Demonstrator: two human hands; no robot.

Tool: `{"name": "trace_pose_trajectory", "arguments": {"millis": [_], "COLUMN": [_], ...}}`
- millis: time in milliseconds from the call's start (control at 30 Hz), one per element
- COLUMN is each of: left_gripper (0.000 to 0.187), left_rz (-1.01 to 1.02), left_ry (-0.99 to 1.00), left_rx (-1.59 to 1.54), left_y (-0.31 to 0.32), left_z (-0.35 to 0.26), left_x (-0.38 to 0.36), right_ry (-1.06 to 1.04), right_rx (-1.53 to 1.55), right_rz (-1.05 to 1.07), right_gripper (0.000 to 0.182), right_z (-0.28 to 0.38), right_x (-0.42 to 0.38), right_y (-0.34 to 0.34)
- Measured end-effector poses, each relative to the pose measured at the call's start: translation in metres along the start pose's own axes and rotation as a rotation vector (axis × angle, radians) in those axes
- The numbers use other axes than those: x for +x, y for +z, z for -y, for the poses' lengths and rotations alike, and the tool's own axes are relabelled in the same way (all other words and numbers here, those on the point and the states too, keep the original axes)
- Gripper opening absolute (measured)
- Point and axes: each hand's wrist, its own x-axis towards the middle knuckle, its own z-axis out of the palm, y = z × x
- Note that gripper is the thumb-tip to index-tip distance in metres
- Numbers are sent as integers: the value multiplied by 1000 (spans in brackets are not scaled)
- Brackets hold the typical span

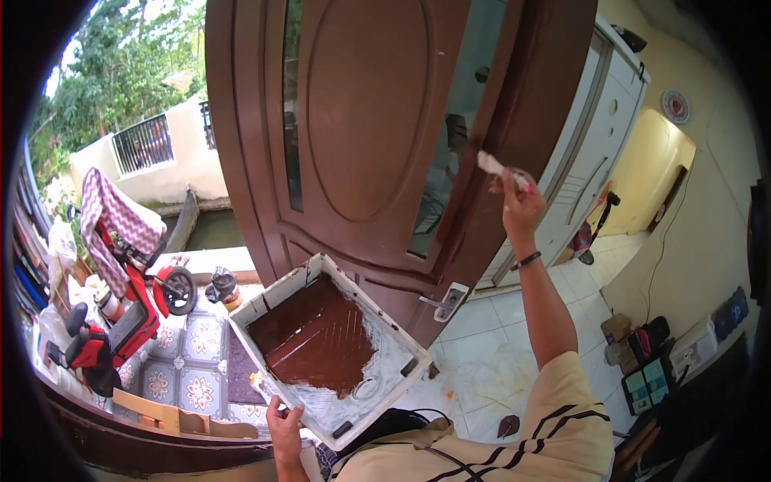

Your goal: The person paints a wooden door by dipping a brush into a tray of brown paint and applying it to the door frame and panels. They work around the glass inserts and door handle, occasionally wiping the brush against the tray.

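My left hand [286, 423] grips the lower left rim of a white rectangular paint tray [405, 337], tilted in front of me. Wet brown paint [309, 337] covers much of its bottom, with thin whitish streaks around it. My right hand [520, 193] is raised at the door's right edge, fingers closed on a short, pale off-white piece [490, 163] whose kind I cannot tell. The piece's tip points up and left, close to the brown frame strip. The large brown door [365, 104] has an oval panel, narrow glass panes and a metal handle [444, 304].
A red scooter [132, 321] with a patterned cloth stands on the tiled porch at left. A wooden piece [152, 414] lies near the sill. White cabinet [574, 153] stands behind the door. Boxes and bags [642, 345] sit along the right wall. Stains mark the white floor [498, 377].
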Motion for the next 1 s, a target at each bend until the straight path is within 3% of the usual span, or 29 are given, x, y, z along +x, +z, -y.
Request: {"name": "trace_pose_trajectory", "arguments": {"millis": [100, 233, 333, 567, 800, 933, 1000], "left_gripper": [32, 34, 34, 33, 36, 35, 33], "left_rz": [22, 22, 18, 7, -42, -10, -24], "left_ry": [-4, -10, -3, -6, -20, -28, -32], "left_rx": [-6, 33, 48, 60, 32, 39, 38], "left_y": [-2, -6, -5, -10, 0, 1, -1], "left_z": [2, 4, 4, 10, 0, -3, -1], "left_x": [-3, 0, -1, 0, -1, -2, -1], "right_ry": [136, -40, -55, 235, -2, 157, 139], "right_rx": [-123, -205, 85, -297, -8, -165, -261], "right_rz": [274, 68, -90, 418, -83, 263, 283], "right_gripper": [15, 13, 12, 11, 14, 12, 12], "right_z": [-20, -15, -8, -49, -29, -41, -50], "right_x": [-26, -7, -1, -80, -39, -77, -76], "right_y": [-7, -9, -6, -9, -3, -4, -3]}}
